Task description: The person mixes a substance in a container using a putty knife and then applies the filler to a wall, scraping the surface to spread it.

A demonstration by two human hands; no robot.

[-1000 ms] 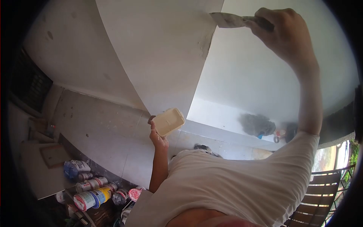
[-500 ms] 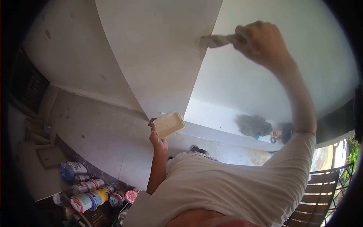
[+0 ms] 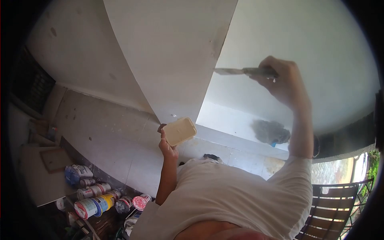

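Note:
My right hand [image 3: 286,82] is raised and closed round the dark handle of a putty knife [image 3: 230,71]. The blade points left, its tip right at the corner edge of the grey-white pillar [image 3: 172,52]. A darker, smeared patch shows on the pillar just above the blade. Lower down, my left hand [image 3: 168,150] grips a shallow cream plastic tray [image 3: 179,131] by its near left side. The tray is tilted, with its hollow side towards me, and overlaps the foot of the pillar in this view.
Several paint cans [image 3: 96,204] stand at the lower left beside a leaning board [image 3: 48,172]. A slatted bench [image 3: 330,208] is at the lower right. On the white ledge at right lies a grey bundle [image 3: 270,131].
My right hand has come down along the pillar's edge with the putty knife, whose blade now appears narrower. My left hand and the tray have hardly moved.

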